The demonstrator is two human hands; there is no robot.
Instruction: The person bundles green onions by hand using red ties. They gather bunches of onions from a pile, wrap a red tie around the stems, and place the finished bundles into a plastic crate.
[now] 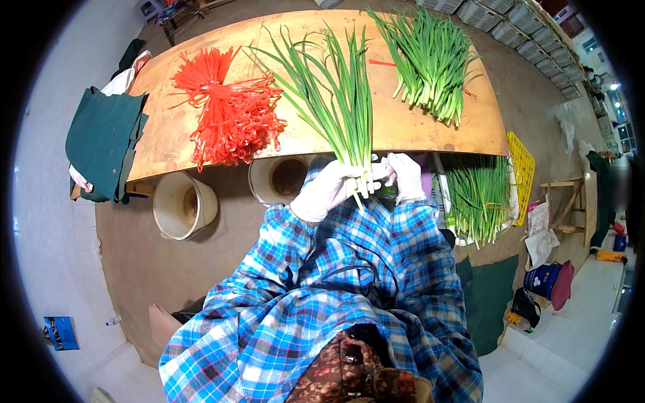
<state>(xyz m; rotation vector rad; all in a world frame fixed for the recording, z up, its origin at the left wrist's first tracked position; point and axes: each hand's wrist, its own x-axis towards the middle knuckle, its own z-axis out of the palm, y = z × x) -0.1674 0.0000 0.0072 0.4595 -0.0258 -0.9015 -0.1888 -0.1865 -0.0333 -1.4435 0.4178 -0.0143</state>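
Note:
My left hand (324,193), in a white glove, is closed round the pale stem ends of a bunch of long greens (346,111), like green garlic or scallions. The leaves fan out away from me over the table. Just right of the stems is my right hand (406,177), also gloved, with its fingers bent and their tips beside the stem ends. What those fingers hold, if anything, is hidden. A pile of red ties (235,111) lies on the table to the left. At the far right of the tabletop rests a larger heap of the same greens (433,64).
Under the wooden table's (161,138) near edge stand a white bucket (185,206) and a second bucket (262,185). More greens (478,198) fill a container on the right, beside a yellow crate (523,176). Dark green cloth (104,141) hangs over the left corner.

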